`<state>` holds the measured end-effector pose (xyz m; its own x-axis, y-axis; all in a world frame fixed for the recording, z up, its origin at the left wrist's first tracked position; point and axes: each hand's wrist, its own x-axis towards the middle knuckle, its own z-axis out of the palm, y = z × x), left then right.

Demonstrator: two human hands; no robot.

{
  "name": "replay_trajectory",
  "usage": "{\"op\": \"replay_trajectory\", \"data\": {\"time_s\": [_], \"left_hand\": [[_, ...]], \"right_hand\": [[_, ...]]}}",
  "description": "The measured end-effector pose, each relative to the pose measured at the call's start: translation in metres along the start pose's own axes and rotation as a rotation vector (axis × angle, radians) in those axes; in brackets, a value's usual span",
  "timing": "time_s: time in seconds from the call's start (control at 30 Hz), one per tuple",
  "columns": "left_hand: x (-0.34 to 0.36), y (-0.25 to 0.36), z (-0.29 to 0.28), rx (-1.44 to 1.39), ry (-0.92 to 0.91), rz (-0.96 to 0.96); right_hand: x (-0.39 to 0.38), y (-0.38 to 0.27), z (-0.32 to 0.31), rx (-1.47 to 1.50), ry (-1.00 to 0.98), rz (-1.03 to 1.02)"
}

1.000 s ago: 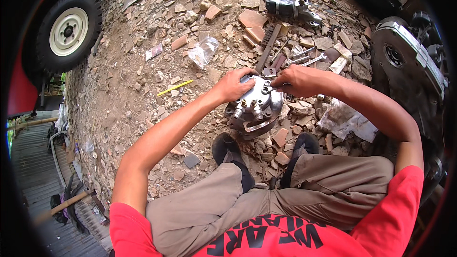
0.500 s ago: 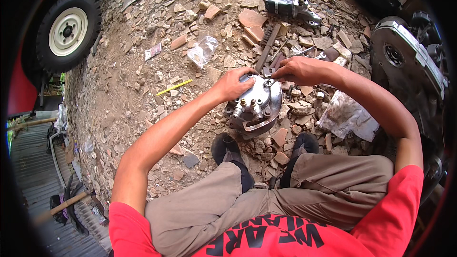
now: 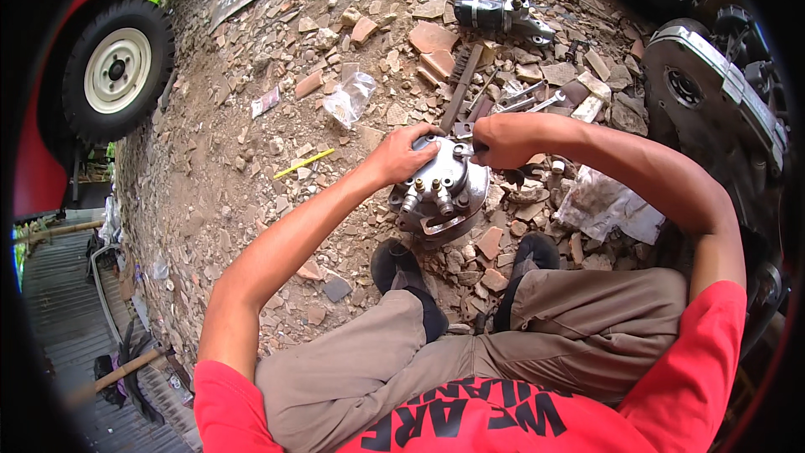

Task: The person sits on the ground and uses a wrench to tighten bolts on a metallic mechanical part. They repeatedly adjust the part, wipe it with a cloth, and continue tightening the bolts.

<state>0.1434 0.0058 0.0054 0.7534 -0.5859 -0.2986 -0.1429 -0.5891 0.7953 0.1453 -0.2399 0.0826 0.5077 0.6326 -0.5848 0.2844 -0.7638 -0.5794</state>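
A round silver metal housing (image 3: 438, 189) with fittings and bolts on its top rests on the rubble between my shoes. My left hand (image 3: 407, 151) grips its upper left edge, thumb over the top plate. My right hand (image 3: 496, 141) is curled at its upper right, beside a bolt; what its fingers hold is hidden. Just beyond lie a wire brush (image 3: 464, 75), several spanners (image 3: 549, 101) and small metal pieces. A crumpled whitish plastic bag (image 3: 608, 205) is to the right of my right hand.
A red vehicle with a white-rimmed wheel (image 3: 117, 67) stands left. A black-and-silver cylindrical part (image 3: 503, 18) lies farther off. A large engine casing (image 3: 717, 92) is on the right, corrugated sheeting (image 3: 63, 302) at lower left, a yellow stick (image 3: 303, 163) and broken tile on the dirt.
My right hand rose a little along the housing's upper right edge, then came back down with fingers more curled. My left hand stays on the housing. The view has shifted slightly.
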Motion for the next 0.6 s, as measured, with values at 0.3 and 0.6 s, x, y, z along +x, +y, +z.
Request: {"op": "replay_trajectory", "data": {"time_s": [0.3, 0.6], "left_hand": [[0.000, 0.001, 0.001, -0.038, 0.017, -0.003], [-0.002, 0.004, -0.001, -0.023, 0.004, -0.032]], "right_hand": [[-0.002, 0.029, -0.002, -0.175, 0.072, -0.223], [0.018, 0.048, 0.010, -0.334, 0.198, -0.347]]}}
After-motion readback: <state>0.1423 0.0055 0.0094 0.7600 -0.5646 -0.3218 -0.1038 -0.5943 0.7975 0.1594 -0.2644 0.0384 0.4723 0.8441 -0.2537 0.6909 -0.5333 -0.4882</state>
